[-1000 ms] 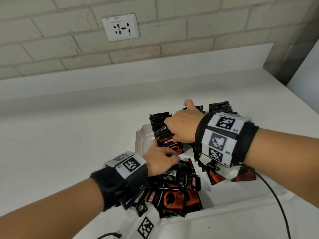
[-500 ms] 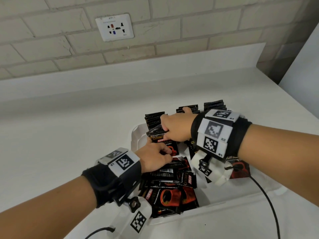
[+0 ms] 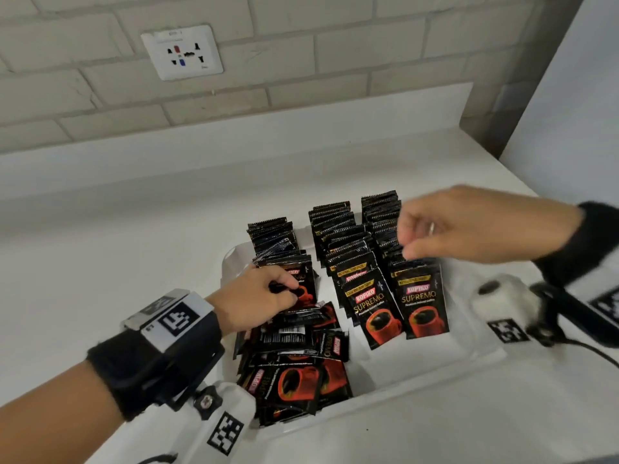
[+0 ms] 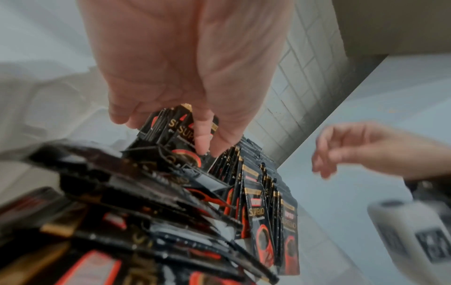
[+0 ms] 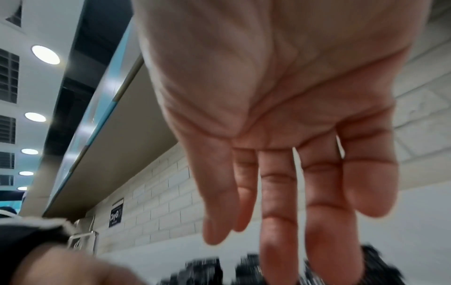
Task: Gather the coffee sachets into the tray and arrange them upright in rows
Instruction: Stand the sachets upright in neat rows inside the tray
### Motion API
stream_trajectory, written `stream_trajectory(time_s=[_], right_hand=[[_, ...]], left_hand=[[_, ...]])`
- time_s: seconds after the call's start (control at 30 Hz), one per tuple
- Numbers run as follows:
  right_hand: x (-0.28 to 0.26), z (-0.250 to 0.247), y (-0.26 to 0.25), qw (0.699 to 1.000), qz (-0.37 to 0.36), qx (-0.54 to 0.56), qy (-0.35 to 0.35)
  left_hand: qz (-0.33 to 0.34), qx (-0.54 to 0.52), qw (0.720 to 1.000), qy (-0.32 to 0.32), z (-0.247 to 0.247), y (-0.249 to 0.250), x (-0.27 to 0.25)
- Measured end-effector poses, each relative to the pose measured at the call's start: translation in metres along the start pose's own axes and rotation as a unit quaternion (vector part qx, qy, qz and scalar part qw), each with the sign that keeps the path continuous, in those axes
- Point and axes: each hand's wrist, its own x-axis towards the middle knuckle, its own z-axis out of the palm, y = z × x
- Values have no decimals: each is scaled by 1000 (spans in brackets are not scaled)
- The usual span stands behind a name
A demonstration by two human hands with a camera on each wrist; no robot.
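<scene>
1. Since the earlier frame your right hand (image 3: 475, 226) has lifted off the left row and swung out to the right; it now hangs above the rightmost row with fingers loosely spread and nothing in them.
2. Nearest you, under and just behind your left wrist, a loose heap of coffee sachets (image 3: 294, 363) lies flat and overlapping inside the white tray (image 3: 469, 356).
3. Your left hand (image 3: 254, 299) is bent over the front sachet of the left row (image 3: 301, 283), fingers curled against its face and propping it; whether the thumb closes behind it I cannot tell.
4. Right of that hand, the middle row (image 3: 361, 289) and the rightmost row (image 3: 418, 299) stand leaning back toward the wall.
5. Judgement: the left row is shortest and is the step in hand. Keep the left-hand prop on, feed one sachet at a time from the heap with your free hand, printed face toward you, and seat its bottom edge before letting go, or the row may topple forward.
</scene>
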Motion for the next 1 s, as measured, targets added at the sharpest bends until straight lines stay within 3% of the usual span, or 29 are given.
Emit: stream_trajectory(time_s=[0.1,0.2,0.4,0.5,0.67,1.0], right_hand=[[-11,26,2,998,-7,44,-51],[-6,41,-15,983,-28,167,-77],[34,57,-62,921,-14,389,-29],[55,61,-80,915,13,403,-13],[74,70,-91,931,36,362,25],[80,74,-92,915,77,397,8]], left_hand=[[-4,-8,1000,10,-2,3,1],[-12,-20,1000,18,-2,6,-1],[-29,-78,996,32,-1,5,-8],[-28,-106,993,34,-2,8,-13],[-6,-139,990,39,-4,7,-13],[5,-163,986,29,-2,1,-7]])
